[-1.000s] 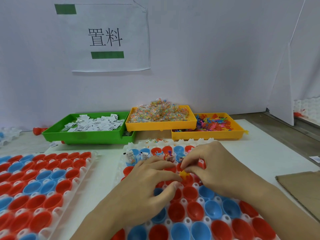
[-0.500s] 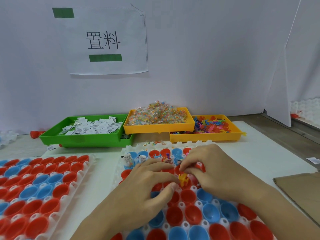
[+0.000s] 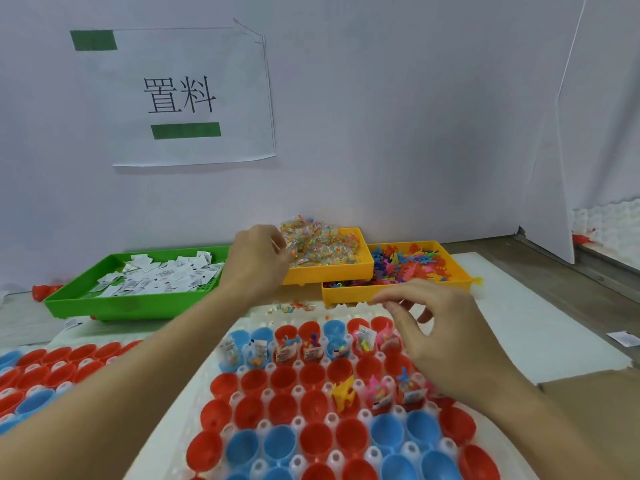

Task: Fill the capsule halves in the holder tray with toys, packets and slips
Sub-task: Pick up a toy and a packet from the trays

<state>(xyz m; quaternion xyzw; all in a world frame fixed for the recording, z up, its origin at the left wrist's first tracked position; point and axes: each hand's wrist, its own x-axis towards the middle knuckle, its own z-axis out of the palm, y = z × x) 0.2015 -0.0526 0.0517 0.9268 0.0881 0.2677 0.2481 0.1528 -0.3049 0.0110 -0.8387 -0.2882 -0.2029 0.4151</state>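
**Left hand at the packet tray, right hand over the holder**

The left hand (image 3: 258,263) reaches to twelve o'clock, fingers curled into the clear packets (image 3: 320,245) in the yellow plastic tray (image 3: 332,271); whether it pinches one I cannot tell. The right hand (image 3: 446,336), loosely curled, holds nothing above the white holder tray (image 3: 194,393) of red and blue capsule halves (image 3: 313,407). A yellow toy (image 3: 343,393) sits in one capsule half.

The left hand (image 3: 258,263) is stretched far forward on a bare, nearly straight forearm, back of the hand up, fingers bent downward — whether they hold anything cannot be told. The right hand (image 3: 440,336) hovers nearer, palm down, wrist bent, its fingers (image 3: 391,299) loosely curled — thumb and forefinger tips close together.
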